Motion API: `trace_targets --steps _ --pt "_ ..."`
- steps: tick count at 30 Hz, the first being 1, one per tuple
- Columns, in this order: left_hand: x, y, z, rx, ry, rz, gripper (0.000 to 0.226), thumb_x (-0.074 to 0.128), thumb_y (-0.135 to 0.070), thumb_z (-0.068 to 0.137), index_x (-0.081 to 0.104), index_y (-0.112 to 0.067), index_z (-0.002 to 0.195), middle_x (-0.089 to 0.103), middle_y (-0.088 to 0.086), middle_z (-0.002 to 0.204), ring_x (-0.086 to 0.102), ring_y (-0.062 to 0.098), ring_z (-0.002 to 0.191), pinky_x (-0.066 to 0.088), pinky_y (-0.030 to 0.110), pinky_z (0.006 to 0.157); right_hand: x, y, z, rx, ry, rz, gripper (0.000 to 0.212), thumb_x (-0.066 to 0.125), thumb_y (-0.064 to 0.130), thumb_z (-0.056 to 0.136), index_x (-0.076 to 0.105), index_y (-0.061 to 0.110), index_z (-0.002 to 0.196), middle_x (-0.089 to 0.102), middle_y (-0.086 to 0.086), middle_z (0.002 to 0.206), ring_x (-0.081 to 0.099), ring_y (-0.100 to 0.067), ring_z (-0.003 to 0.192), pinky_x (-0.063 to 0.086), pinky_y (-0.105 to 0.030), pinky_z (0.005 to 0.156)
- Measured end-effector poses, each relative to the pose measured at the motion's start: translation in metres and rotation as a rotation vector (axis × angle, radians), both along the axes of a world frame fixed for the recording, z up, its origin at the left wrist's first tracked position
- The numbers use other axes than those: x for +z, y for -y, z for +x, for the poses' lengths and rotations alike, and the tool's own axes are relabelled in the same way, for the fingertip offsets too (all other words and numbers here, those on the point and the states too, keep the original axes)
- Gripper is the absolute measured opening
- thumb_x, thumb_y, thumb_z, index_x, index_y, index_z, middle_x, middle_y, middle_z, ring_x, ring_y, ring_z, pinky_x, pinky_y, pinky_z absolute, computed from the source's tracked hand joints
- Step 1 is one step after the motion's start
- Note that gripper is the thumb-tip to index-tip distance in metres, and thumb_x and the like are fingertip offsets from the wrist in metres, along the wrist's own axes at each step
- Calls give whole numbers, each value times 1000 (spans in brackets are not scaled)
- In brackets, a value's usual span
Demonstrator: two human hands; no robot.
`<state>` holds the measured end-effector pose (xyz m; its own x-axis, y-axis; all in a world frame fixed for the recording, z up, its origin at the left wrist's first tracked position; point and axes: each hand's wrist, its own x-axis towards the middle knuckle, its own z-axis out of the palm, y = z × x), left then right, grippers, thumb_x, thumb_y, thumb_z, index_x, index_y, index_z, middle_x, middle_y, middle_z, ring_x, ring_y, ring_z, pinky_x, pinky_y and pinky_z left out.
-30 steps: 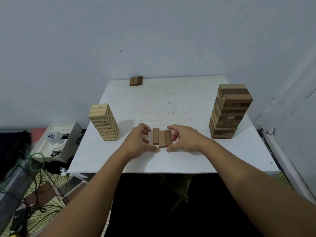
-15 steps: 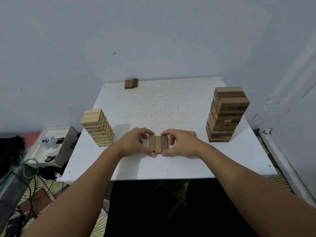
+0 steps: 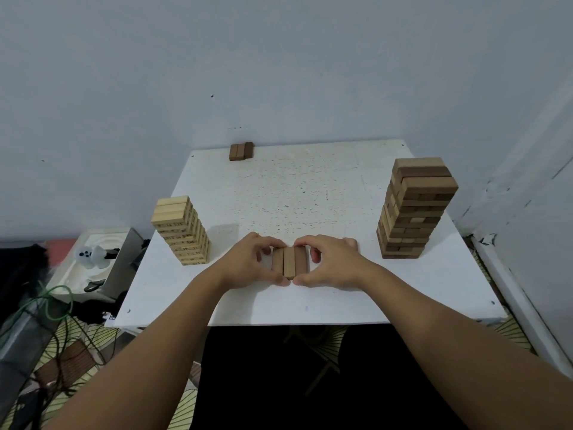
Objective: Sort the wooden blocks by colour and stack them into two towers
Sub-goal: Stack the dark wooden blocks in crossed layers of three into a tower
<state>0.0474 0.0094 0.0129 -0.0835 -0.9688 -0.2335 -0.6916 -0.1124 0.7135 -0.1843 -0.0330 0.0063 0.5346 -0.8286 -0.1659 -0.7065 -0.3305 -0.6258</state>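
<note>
Three brown blocks [image 3: 289, 262] lie side by side near the front middle of the white table [image 3: 310, 193]. My left hand [image 3: 252, 262] and my right hand [image 3: 330, 262] curl round them from either side, thumbs at the near ends and forefingers over the far ends, pressing them together. A tower of light blocks [image 3: 181, 229] stands at the left edge. A taller tower of brown blocks [image 3: 414, 209] stands at the right. Another row of three brown blocks [image 3: 241, 151] lies at the far edge by the wall.
A grey wall rises right behind the table, and a second wall closes in on the right. On the floor to the left are a white tray with small items [image 3: 93, 262], cables [image 3: 55, 308] and dark clutter.
Both hands closed in on the three brown blocks and pushed them tight together; thumbs and forefingers now meet around them. The view shifted slightly.
</note>
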Motion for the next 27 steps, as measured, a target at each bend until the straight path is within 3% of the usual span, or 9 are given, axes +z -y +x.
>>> trace_targets --steps 7,15,19,27 --pt "11 -1 0 32 -117 -71 73 102 -43 53 71 -44 120 61 -8 114 56 8 79 54 29 81 17 0 2 -10 60 -92 60 79 57 71 53 49 124 55 10 97 53 -6 94 29 -39 95" --pt "82 15 1 29 -70 -266 72 102 -34 58 70 -43 122 60 -11 111 56 2 77 50 19 78 84 21 7 27 98 -297 55 80 54 71 57 46 121 51 7 96 51 -10 92 43 -43 94" --pt "123 23 -2 22 -49 -352 68 101 -35 60 70 -46 119 60 -12 110 56 7 82 51 24 82 124 28 4 31 107 -411 56 80 55 72 58 43 122 50 7 96 46 -14 93 44 -40 92" --pt "172 41 -30 -39 7 -465 70 100 -44 59 69 -46 121 57 -13 114 59 15 98 52 30 85 178 33 -31 -53 -18 -622 68 75 65 70 54 51 133 37 13 133 25 -16 125 13 -33 106"
